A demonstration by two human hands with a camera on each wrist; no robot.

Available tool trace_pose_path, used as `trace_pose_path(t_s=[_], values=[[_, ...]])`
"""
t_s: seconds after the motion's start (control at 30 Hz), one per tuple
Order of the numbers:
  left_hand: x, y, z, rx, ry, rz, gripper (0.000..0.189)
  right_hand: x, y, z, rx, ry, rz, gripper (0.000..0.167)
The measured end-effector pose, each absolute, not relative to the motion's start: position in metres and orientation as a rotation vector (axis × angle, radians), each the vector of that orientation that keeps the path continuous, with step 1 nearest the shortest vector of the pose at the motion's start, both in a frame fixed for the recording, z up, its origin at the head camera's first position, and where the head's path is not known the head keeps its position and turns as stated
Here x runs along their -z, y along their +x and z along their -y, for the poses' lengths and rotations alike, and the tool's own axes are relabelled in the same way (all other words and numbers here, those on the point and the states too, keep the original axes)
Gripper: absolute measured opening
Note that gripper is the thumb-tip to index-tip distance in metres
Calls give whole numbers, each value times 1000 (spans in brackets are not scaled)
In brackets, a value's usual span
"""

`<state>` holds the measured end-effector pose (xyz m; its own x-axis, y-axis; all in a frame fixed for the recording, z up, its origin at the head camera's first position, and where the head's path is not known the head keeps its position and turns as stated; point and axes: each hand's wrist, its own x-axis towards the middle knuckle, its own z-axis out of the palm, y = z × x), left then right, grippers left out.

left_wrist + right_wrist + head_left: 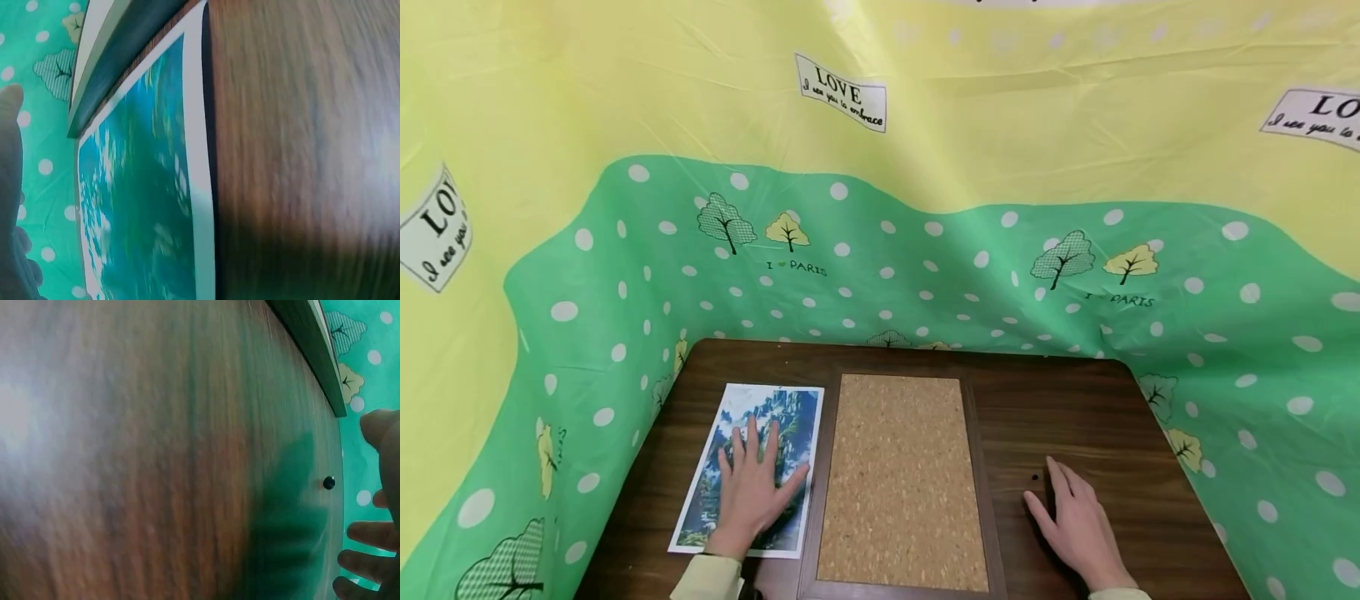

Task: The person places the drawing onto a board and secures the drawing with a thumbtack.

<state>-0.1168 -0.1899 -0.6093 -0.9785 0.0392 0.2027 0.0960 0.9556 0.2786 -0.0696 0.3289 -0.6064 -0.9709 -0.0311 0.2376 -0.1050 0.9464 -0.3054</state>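
My left hand, fingers spread, lies over a printed landscape picture with a white border. The same print shows its edge close up in the left wrist view. Beside it, in the middle of the table, lies a cork board in a dark wooden frame. On the other side of the board, my right hand is low over the table with its fingers loosely extended and holds nothing. Just off its fingertips is a small black round-headed thing, which stands up from the wood in the right wrist view.
The dark wood-grain table has rounded far corners. A green and yellow printed cloth hangs around its back and sides. The board's raised frame stands up from the tabletop between the two hands.
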Motion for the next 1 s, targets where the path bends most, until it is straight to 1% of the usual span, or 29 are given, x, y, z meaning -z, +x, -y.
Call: trace_pose_path(t_s=[0.17,0.43,0.63,0.8,1.0], values=[[612,-115,203,410,-19,2913,95,608,-71,-337,-522,89,2899,69],[610,-112,221,428,134,2940,88,611,-75,-343,-547,146,2825,56],[604,-110,235,470,344,3031,85,614,-78,-346,-555,161,2795,54],[602,-109,242,461,505,3005,80,618,-83,-350,-575,173,2764,49],[603,-109,247,411,612,2989,80,619,-87,-352,-596,183,2736,45]])
